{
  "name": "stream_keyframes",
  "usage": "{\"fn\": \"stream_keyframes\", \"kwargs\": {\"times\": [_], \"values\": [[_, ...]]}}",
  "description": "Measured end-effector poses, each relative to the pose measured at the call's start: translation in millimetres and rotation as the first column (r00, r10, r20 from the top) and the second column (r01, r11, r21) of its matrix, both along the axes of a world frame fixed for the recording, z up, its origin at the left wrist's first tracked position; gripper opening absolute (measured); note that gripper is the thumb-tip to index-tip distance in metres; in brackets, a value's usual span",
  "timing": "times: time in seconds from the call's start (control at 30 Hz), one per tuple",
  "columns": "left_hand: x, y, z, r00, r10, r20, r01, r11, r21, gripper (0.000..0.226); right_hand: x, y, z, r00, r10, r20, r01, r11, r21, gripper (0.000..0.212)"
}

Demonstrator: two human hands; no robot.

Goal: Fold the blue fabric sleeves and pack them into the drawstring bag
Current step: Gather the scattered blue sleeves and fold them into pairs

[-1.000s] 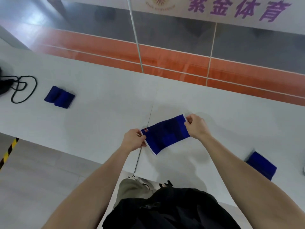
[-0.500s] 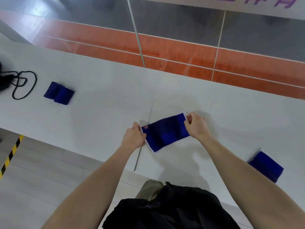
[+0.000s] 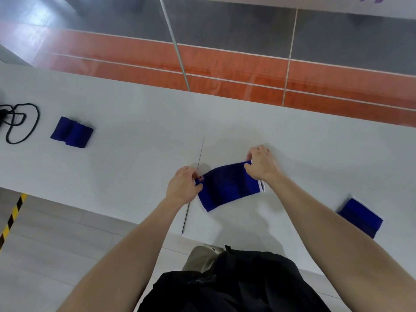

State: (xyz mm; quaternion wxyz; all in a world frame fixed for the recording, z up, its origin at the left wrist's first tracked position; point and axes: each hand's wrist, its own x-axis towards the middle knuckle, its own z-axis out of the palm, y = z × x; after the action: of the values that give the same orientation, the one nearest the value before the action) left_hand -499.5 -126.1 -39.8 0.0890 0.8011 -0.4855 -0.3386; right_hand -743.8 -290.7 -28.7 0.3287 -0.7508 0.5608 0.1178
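Centre frame, white table (image 3: 135,158): blue sleeve (image 3: 227,188) lies flat. Left hand (image 3: 183,188) pinches its left end, fingers closed; right hand (image 3: 262,164) curled, gripping upper right edge.

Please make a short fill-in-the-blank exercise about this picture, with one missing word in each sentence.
1. The blue sleeve between the hands lies on the white ____.
2. The left hand and the right hand grip its two ____.
3. The folded sleeve lies beside a black ____.
4. In all, ____ blue sleeves are in view.

Missing words: table; ends; cord; three
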Motion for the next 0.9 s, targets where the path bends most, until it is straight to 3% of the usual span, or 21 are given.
{"fn": "stream_keyframes", "kwargs": {"times": [0.07,0.13,0.23,0.33,0.43,0.6,0.7,0.8,0.9], "values": [[-1.9,-2.7,9.6,0.965,0.149,-0.215,-0.150,0.989,0.011,0.012,0.7,-2.6,5.9,0.999,-0.042,0.014,0.041,0.997,0.072,0.026],[-2.3,-6.3,22.5,0.860,0.279,-0.428,-0.272,0.959,0.078,0.014,-1.3,-1.1,11.9,0.999,-0.023,0.041,0.016,0.986,0.166,0.051],[-0.6,-13.1,45.3,0.724,0.313,-0.614,-0.300,0.945,0.128,0.014,3.4,5.8,23.6,0.986,0.108,0.131,-0.126,0.982,0.141,0.076],[2.1,-18.6,63.2,0.684,0.297,-0.666,-0.292,0.949,0.123,0.013,15.8,12.7,36.9,0.938,0.217,0.269,-0.240,0.969,0.054,0.055],[6.5,-20.7,76.0,0.671,0.286,-0.684,-0.295,0.950,0.107,0.022,27.5,20.7,53.9,0.907,0.281,0.314,-0.287,0.958,-0.028,0.030],[15.3,-19.0,87.0,0.665,0.290,-0.689,-0.319,0.944,0.089,0.007,37.6,31.1,90.3,0.910,0.294,0.291,-0.328,0.942,0.074,0.017],[19.8,-14.0,81.9,0.626,0.289,-0.724,-0.327,0.940,0.093,0.006,45.0,40.9,99.5,0.892,0.341,0.297,-0.370,0.928,0.045,0.015],[27.1,-4.8,72.9,0.591,0.274,-0.759,-0.316,0.944,0.095,0.014,51.7,48.7,101.3,0.865,0.366,0.343,-0.374,0.926,-0.045,0.019],[41.4,-0.5,68.0,0.610,0.246,-0.753,-0.295,0.953,0.071,0.022,61.3,51.3,99.9,0.859,0.276,0.431,-0.293,0.956,-0.028,0.012]]}}
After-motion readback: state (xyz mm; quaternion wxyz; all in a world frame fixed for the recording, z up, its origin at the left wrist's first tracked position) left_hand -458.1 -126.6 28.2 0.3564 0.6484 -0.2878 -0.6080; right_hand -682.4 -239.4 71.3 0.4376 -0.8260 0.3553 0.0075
